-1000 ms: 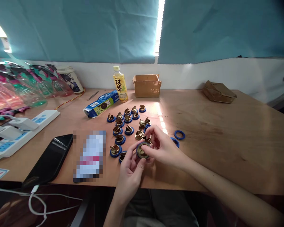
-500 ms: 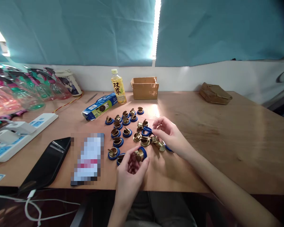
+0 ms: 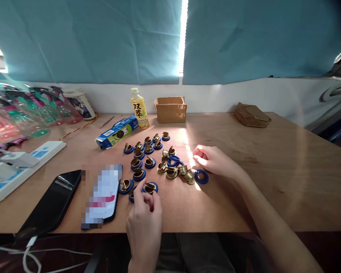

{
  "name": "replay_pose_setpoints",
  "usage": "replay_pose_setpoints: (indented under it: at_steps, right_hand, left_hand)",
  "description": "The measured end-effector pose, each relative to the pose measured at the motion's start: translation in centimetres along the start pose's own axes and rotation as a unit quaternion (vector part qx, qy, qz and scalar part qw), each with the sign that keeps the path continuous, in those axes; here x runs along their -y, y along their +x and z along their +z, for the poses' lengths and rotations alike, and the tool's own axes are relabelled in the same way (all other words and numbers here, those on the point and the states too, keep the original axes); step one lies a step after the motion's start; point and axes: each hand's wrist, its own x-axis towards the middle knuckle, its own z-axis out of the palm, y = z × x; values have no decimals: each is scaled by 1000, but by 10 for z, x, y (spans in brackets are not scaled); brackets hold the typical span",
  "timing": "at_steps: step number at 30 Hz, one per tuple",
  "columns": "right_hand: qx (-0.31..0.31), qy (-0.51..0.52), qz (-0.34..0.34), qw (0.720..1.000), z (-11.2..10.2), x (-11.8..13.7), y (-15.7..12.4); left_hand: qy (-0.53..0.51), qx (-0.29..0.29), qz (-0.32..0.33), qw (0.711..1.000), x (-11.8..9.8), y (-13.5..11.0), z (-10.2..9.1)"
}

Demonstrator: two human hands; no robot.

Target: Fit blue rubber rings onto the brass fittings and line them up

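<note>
My left hand (image 3: 144,218) has its fingers closed around a brass fitting with a blue ring (image 3: 150,187), low over or on the table near the front edge. The fitting's hinged flap faces up. Farther right, my right hand (image 3: 214,161) rests with curled fingers; whether anything is in them is hidden. Just below it lies a ringed piece with a dark centre (image 3: 201,176). Left of that hand are loose blue rings (image 3: 174,160) and several bare brass fittings (image 3: 172,172), some on their sides. Several fittings wearing blue rings (image 3: 150,162) stand in rough rows to the left.
Two phones (image 3: 52,199) and a white power strip (image 3: 49,151) occupy the left side. Behind the fittings are a blue snack box (image 3: 116,132), a yellow drink bottle (image 3: 140,110) and an open carton (image 3: 171,113). Spray bottles (image 3: 36,110) crowd the far left; a brown packet (image 3: 251,114) lies back right.
My left hand has moved left with its ringed fitting, now flap-up beside the other ringed ones. My right hand has drawn back from the loose rings, slightly right.
</note>
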Motion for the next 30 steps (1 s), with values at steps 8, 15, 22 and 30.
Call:
replay_pose_setpoints:
  at_steps: [8,15,22,30]
  right_hand:
    - [148,30,-37,988,-8,-3,-6]
    - [110,-31,-67,991,19,2,-6]
    - [101,-25,-132,986,17,2,-4]
    - [117,86,-158,977,0,10,-7]
  left_hand:
    - [-153,219,250,931,-13,-8,11]
    - [-156,231,191,941,-15,-6,20]
    - [-215,231,109,943,-7,-4,26]
    - [-372,174,20,912,-4,-1,32]
